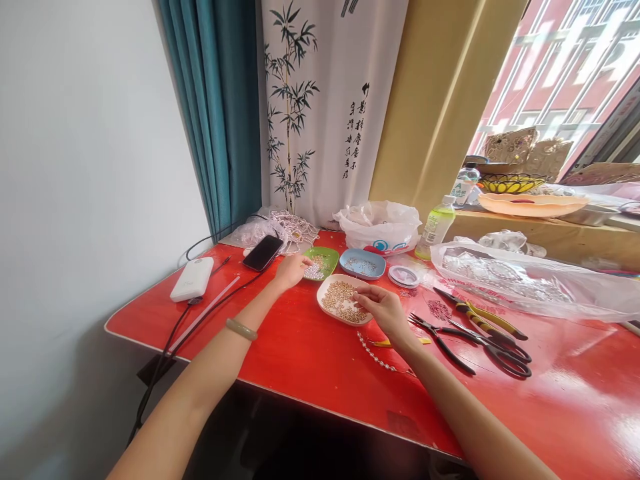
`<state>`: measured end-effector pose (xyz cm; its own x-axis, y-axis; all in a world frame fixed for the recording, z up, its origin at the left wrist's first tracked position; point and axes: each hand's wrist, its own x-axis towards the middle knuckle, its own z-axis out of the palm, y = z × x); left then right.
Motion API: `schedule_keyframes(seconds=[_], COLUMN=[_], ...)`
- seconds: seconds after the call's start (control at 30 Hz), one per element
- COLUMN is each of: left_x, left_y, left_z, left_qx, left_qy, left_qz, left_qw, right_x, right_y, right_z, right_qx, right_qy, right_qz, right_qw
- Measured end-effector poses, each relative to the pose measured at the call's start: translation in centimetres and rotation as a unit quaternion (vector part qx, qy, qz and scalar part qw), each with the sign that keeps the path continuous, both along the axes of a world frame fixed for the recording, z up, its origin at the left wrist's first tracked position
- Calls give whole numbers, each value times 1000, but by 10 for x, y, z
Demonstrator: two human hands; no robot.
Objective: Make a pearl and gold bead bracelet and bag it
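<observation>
The left hand (291,270) is held loosely open over the green dish (323,262), behind the white dish (343,301) of gold beads, where the right hand's (383,308) grip is pinched; what is pinched cannot be told.

The bamboo hanging (325,107) bears brushed Chinese characters, too small to read.

Glossy red table (310,353), shiny metallic beads (340,298), smooth plastic dishes (363,265), metal pliers (480,319).

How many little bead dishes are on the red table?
3: a green dish under the left hand, a blue dish beside it, and a white dish under the right hand. Bags may hide others.
</observation>
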<state>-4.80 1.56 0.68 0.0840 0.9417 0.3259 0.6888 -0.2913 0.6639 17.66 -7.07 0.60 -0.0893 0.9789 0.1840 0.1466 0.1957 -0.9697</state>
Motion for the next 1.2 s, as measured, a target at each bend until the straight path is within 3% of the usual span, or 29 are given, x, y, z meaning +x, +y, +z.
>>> schedule_keyframes(seconds=[0.13,0.33,0.67,1.0,1.2], left_x=[6,31,38,47,56], left_y=[-4,-34,-39,-37,-34], left_z=[1,14,4,3,1], left_qx=[4,-34,-62,-47,-90], left_qy=[34,111,163,13,-163], left_qz=[-59,-217,-207,-188,-215], left_qw=[998,969,963,981,959], right_x=[1,3,2,-1,-2], right_y=[0,3,3,-2,-7], right_z=[1,-5,-4,4,9], right_qx=[-1,16,3,-2,2], right_qy=[-8,-28,-29,-23,-33], right_qz=[-6,-8,-8,8,20], right_qw=[1000,999,1000,1000,999])
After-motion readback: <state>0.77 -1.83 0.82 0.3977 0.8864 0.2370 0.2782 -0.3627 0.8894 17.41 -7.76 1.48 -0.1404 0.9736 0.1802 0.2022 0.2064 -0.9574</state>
